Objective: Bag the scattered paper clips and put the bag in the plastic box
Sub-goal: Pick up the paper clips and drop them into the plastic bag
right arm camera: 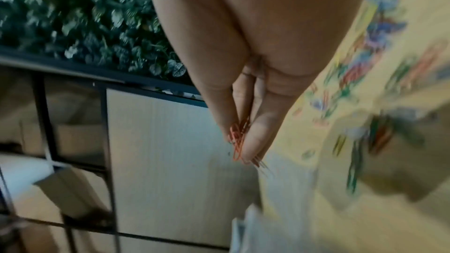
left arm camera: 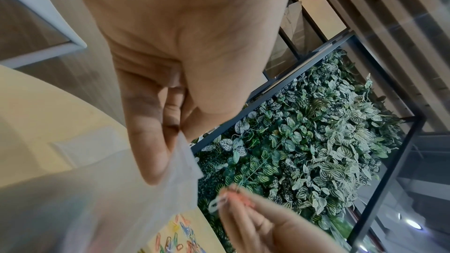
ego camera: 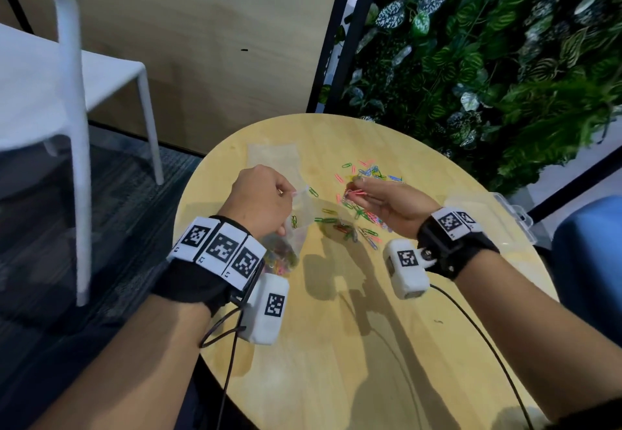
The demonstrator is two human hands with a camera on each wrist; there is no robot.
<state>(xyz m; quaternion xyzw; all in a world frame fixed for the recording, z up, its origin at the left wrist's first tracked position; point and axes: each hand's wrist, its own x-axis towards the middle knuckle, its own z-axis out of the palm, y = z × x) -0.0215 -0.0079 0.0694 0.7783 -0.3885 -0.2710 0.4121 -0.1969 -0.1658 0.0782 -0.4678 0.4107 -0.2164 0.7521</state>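
My left hand (ego camera: 269,194) pinches the top edge of a clear plastic bag (ego camera: 292,227) that hangs above the round wooden table (ego camera: 336,345); coloured clips show through its lower part. In the left wrist view the bag (left arm camera: 136,189) hangs from the pinching fingers (left arm camera: 155,138). My right hand (ego camera: 377,197) pinches a few red and pink paper clips (ego camera: 353,194) just right of the bag's mouth; the right wrist view shows those clips (right arm camera: 239,141) between the fingertips. Many coloured paper clips (ego camera: 367,221) lie scattered on the table under and beyond the hands.
A clear plastic box (ego camera: 498,217) sits at the table's right edge, behind my right wrist. Another flat clear bag (ego camera: 272,153) lies at the table's far left. A white chair (ego camera: 67,93) stands left of the table, and a plant wall (ego camera: 488,59) rises behind.
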